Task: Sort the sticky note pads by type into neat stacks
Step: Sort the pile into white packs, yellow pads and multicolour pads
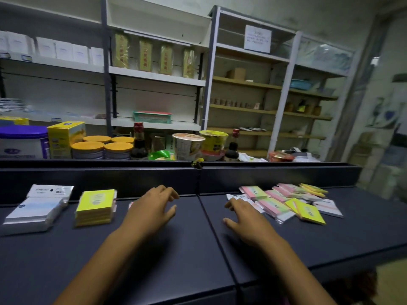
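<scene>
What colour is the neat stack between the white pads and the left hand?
Yellow stack, head view.

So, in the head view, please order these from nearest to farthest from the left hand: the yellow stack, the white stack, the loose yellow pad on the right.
Measured from the left hand:
1. yellow stack, just to its left on the counter.
2. white stack, farther left, beyond the yellow one.
3. loose yellow pad, far right, past the right hand, at the edge of the unsorted pile.

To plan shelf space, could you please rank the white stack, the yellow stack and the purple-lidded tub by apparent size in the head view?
1. White stack
2. Purple-lidded tub: cut off by the frame and farther away, so unsure against the white stack
3. Yellow stack
</scene>
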